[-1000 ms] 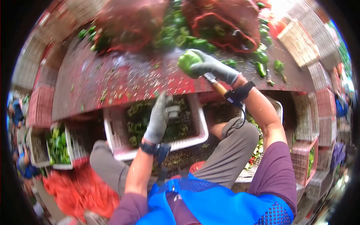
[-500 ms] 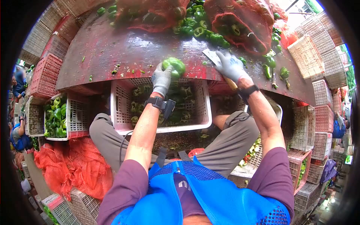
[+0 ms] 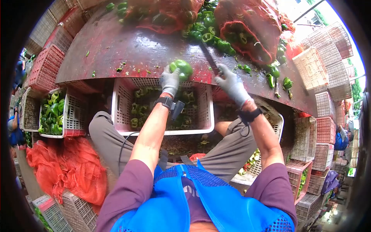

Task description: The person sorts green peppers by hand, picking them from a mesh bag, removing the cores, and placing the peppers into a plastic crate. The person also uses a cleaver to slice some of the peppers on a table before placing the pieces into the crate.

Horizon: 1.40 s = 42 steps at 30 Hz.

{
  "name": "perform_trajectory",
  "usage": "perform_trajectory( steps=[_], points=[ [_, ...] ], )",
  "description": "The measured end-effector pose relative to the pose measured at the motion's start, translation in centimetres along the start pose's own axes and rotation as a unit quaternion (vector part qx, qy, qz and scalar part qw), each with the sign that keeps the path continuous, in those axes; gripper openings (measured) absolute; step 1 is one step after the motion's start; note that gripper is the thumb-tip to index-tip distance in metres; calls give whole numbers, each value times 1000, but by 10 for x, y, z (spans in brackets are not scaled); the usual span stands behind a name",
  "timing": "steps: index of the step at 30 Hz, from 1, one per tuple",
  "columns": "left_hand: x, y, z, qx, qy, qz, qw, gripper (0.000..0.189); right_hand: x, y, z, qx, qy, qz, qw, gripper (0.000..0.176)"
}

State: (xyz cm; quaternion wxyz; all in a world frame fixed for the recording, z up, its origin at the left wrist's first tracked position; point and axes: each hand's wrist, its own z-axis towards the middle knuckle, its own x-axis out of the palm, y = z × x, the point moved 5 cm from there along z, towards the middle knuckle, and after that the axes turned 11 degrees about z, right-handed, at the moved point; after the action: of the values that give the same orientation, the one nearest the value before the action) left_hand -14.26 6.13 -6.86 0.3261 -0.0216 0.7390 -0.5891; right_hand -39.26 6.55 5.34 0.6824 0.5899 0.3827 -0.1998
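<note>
1. Since the frame half a second earlier, the knife [image 3: 209,57] has been turned. Its blade, then seen broad and flat, is now seen as a thin dark line pointing away across the table [image 3: 116,42]. The right hand [image 3: 232,83] has been drawn slightly nearer the table's edge.
2. The green pepper [image 3: 182,68], gripped by the right hand a second ago, is now kept by the left hand [image 3: 170,80], in much the same spot as half a second ago.
3. The grey-gloved left hand is curled about the near side of the green pepper, with the fingers closed against it. The pepper is held on the near edge of the table, directly above the white crate [image 3: 118,110].
4. The knife's handle is wrapped tightly by the right hand's gloved fingers and is hidden in the fist. The blade is kept apart from the pepper, just to its right.
5. The white crate is set under the table's edge between the knees, and cut green pieces are seen inside it.
6. Loose peppers [image 3: 210,38] are heaped at the far side of the table, beside the red mesh sacks [image 3: 251,23].
7. A second crate [image 3: 75,116], filled with green peppers, is placed to the left, with orange netting [image 3: 65,170] bundled near it.
8. A dark band [image 3: 249,115] is worn on the right wrist, and another on the left.
</note>
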Motion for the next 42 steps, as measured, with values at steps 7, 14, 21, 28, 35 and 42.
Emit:
perform_trajectory(
  steps=[7,14,21,28,35,42],
  points=[
    [2,0,2,4,-10,-7,1000,36,42,59,-33,-83,89,-39,992,42],
    [-6,-15,-5,-24,9,56,998,38,59,58,-5,-26,158,-82,984,35],
    [-7,-7,11,0,7,-23,1000,27,86,60,52,62,209,-92,972,44],
    [-9,36,29,-39,88,-110,989,31,96,57,60,17,134,-16,991,35],
    [-7,47,27,-70,143,-224,962,30,1,11,37,-17,-40,75,996,35],
    [-17,41,26,-23,199,-280,939,40,-16,-103,39,42,31,-331,942,42]
  ],
)
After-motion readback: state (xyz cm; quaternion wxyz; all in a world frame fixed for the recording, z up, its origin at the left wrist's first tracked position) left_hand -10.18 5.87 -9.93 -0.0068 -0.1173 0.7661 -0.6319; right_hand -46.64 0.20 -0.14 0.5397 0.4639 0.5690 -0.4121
